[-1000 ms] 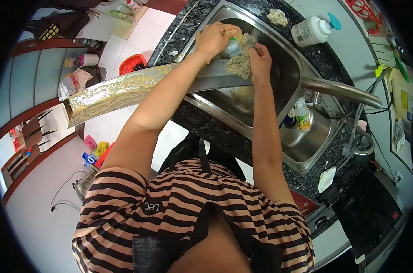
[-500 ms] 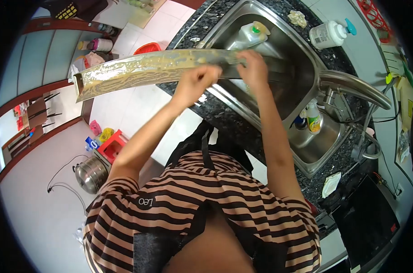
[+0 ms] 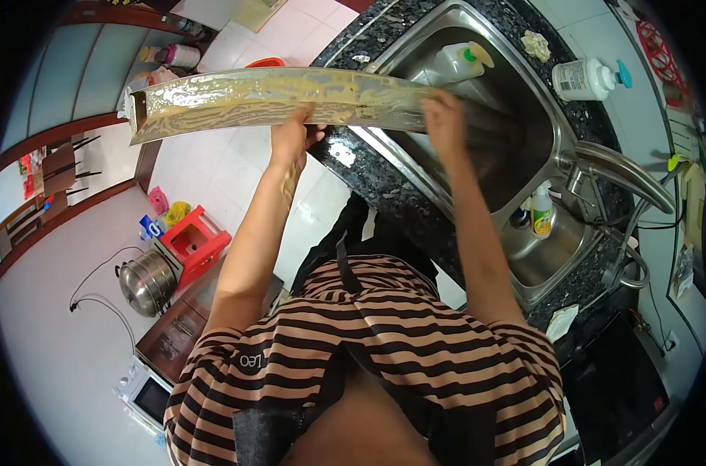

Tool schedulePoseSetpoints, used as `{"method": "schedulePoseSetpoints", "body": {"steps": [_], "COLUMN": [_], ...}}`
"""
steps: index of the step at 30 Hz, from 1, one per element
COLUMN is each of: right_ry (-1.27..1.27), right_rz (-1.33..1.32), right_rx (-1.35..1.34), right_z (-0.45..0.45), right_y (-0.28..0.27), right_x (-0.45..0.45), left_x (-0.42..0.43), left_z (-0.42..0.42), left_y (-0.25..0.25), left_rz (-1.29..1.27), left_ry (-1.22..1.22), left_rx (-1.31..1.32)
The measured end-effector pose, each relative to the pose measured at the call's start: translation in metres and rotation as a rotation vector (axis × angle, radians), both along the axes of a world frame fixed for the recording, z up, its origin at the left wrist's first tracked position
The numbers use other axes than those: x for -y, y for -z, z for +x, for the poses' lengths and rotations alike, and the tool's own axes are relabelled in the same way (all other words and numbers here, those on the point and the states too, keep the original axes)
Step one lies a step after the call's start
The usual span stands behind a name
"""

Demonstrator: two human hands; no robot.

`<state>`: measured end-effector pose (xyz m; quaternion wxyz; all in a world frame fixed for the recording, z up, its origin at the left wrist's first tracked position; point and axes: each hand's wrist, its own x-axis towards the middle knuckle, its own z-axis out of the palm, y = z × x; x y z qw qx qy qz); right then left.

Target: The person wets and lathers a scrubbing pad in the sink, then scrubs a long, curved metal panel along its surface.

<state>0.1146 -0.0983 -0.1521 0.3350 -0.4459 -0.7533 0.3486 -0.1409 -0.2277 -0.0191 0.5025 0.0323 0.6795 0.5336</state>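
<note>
Metal, smeared with a shiny yellowish film, forms the long trough [image 3: 252, 97] that both hands are on. It crosses in front of the person, one end stretching well out beyond the left fingers over the floor, the other running over the sink [image 3: 524, 159] at the right fingers, where its tip is hard to make out.

The left hand [image 3: 291, 144] pinches the near edge, thumb laid over the rim and the other fingers curled beneath. The right hand [image 3: 444, 120] is blurred; its fingers look bunched against the metal, and I cannot tell whether they hold a pad.

Just past the right fingers, on the trough's far side, a bottle [image 3: 454, 64] with a green cap lies in the sink. The tap [image 3: 629, 175] stands well to their right.

That blur suggests rubbing. To do it well, the left pinch should stay firm, since the overhanging end could tip and the film looks slippery. Long strokes drawn towards the sink would likely carry the muck in rather than onto the floor. Light, even pressure should keep the right fingertips off the thin rim, which may be sharp, and clear of the bottle.
</note>
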Motion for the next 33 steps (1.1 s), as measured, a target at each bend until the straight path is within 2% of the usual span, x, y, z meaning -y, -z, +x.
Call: {"method": "schedulePoseSetpoints", "body": {"steps": [1, 3, 4, 5, 9, 11, 14, 17, 20, 23, 24, 28, 31, 33], "right_ry": [-0.047, -0.149, -0.181, -0.187, -0.174, -0.139, -0.15, -0.208, -0.238, -0.171, -0.188, -0.288, -0.24, -0.109], "right_rz": [-0.097, 0.081, 0.301, 0.305, 0.281, 0.231, 0.254, 0.225, 0.095, 0.119, 0.136, 0.112, 0.088, 0.11], "right_rx": [-0.115, -0.07, 0.031, 0.062, 0.063, 0.297, 0.224, 0.165, 0.128, 0.264, 0.147, 0.004, 0.053, 0.085], "right_z": [-0.027, -0.087, -0.108, -0.12, -0.06, -0.01, -0.026, -0.071, -0.035, -0.024, -0.04, -0.094, -0.056, -0.043], "right_y": [-0.003, -0.052, -0.078, -0.094, -0.042, -0.028, -0.045, -0.091, -0.058, -0.048, -0.057, -0.085, -0.059, -0.048], "right_x": [0.009, 0.031, 0.039, 0.042, 0.024, 0.008, 0.018, 0.039, 0.021, 0.017, 0.023, 0.031, 0.021, 0.017], "left_x": [-0.003, -0.007, -0.008, -0.008, -0.008, -0.008, -0.012, -0.013, -0.011, -0.013, -0.013, -0.013, -0.013, -0.016], "left_z": [0.003, 0.013, 0.018, 0.02, 0.02, 0.02, 0.028, 0.03, 0.026, 0.03, 0.033, 0.033, 0.033, 0.034], "left_y": [0.0, 0.001, 0.002, 0.003, 0.002, 0.004, 0.005, 0.01, 0.012, 0.011, 0.011, 0.018, 0.022, 0.022], "left_rz": [-0.029, -0.039, -0.026, -0.015, 0.011, 0.033, 0.061, 0.077, 0.091, 0.114, 0.107, 0.149, 0.114, 0.123], "left_ry": [-0.007, -0.046, -0.068, -0.088, -0.077, -0.072, -0.093, -0.087, -0.067, -0.058, -0.051, -0.064, -0.075, -0.096], "left_rx": [-0.02, -0.038, -0.051, -0.065, -0.069, -0.062, -0.032, -0.031, -0.045, -0.031, -0.027, -0.014, -0.036, -0.046]}}
